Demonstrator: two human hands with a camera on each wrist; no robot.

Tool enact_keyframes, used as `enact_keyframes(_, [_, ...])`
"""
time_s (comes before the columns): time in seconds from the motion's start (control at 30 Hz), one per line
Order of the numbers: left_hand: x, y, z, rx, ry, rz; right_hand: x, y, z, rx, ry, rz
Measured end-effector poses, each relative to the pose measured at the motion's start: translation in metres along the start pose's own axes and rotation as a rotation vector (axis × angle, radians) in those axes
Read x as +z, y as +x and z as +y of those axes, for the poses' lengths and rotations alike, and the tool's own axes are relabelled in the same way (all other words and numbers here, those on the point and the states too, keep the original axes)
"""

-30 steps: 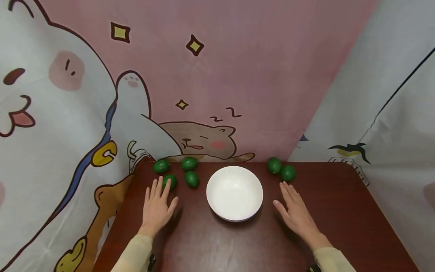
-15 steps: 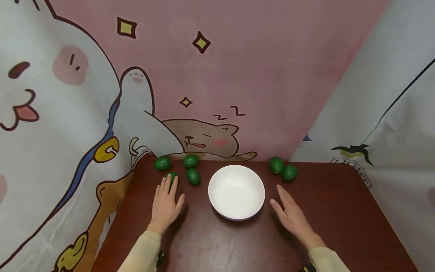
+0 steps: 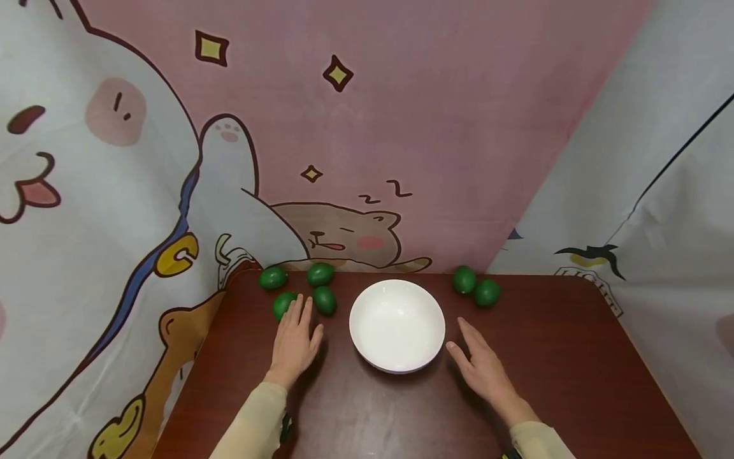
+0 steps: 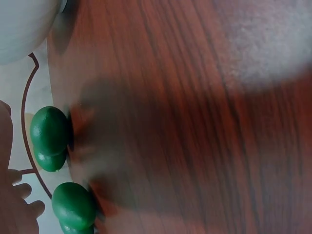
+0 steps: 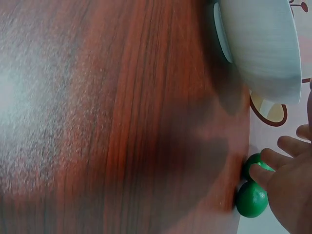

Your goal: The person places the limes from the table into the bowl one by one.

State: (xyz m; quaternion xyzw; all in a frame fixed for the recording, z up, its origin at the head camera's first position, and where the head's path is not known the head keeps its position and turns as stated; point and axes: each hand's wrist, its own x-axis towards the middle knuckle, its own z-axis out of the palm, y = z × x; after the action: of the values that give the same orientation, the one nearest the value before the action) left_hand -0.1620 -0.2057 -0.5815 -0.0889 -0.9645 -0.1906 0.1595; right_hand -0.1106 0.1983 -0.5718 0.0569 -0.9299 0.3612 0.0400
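Note:
A white bowl [image 3: 397, 326] stands mid-table, bare inside. Left of it lie several green limes, the nearest one [image 3: 283, 305] partly hidden behind the fingertips of my left hand [image 3: 294, 344]. That hand hovers over the table with its fingers straight and holds nothing. My right hand [image 3: 484, 370], fingers extended, is just right of the bowl, apart from it and holding nothing. Beyond it, two more limes [image 3: 486, 292] sit together at the back. In the right wrist view, the bowl [image 5: 265, 48] appears above my right hand [image 5: 292, 180].
The dark reddish-brown wooden table [image 3: 367, 421] ends at a back edge against a hanging cartoon-print cloth [image 3: 447, 127]. Another lime [image 3: 273, 277] lies near the back left corner, close to that cloth.
My left hand has moved right, across the nearest lime and toward the bowl. My right hand has shifted left and slightly nearer me, closer to the bowl. The limes and bowl stay put.

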Motion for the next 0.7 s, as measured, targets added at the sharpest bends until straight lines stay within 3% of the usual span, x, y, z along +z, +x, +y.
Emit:
enact_keyframes(0.3, [0.006,0.005,-0.002,-0.011,-0.008,-0.033,0.007,0.003,-0.003,-0.033,0.006,0.029])
enact_keyframes(0.7, [0.006,0.018,0.001,-0.023,-0.023,-0.074,0.013,0.005,-0.005,-0.015,0.012,0.017])
